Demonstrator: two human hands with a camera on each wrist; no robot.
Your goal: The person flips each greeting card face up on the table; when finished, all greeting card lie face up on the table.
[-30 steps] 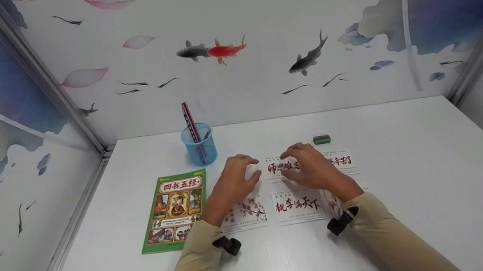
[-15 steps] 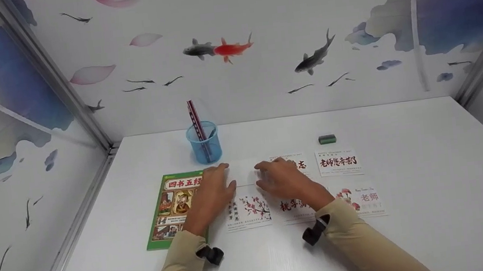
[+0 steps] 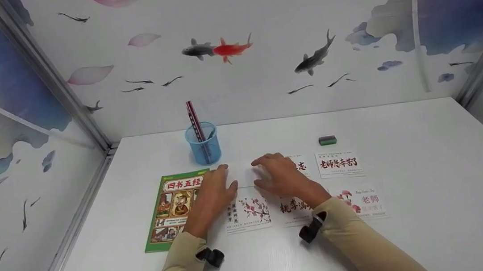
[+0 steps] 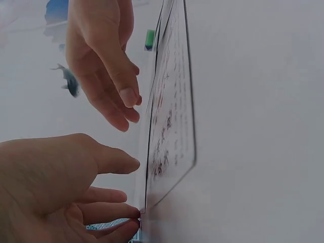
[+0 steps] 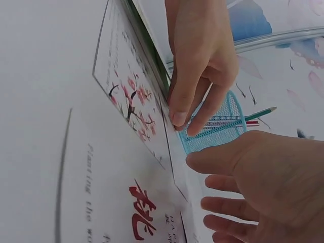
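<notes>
A blank white card (image 3: 241, 176) lies on the table between the two hands in the head view. My left hand (image 3: 212, 197) has its fingertips at the card's left edge and overlaps the green picture book (image 3: 155, 230). Loosely bent, the fingers of my right hand (image 3: 284, 178) are by the card's right side, over a card with red lettering (image 3: 302, 166). Below the blank card lies a plum-blossom card (image 3: 254, 209), also in the right wrist view. Another red-lettered card (image 3: 294, 206) is partly hidden under the right wrist. Neither hand grips anything.
At the right are a lettered card (image 3: 341, 163) and a pink-flower card (image 3: 369, 203). A blue mesh pen cup (image 3: 205, 152) with pencils stands behind the left hand. A small green and black block (image 3: 327, 140) lies at the back right.
Both hands have moved left from the middle of the cards to the blank card, uncovering the cards on the right. Over the last half second they have barely shifted.
</notes>
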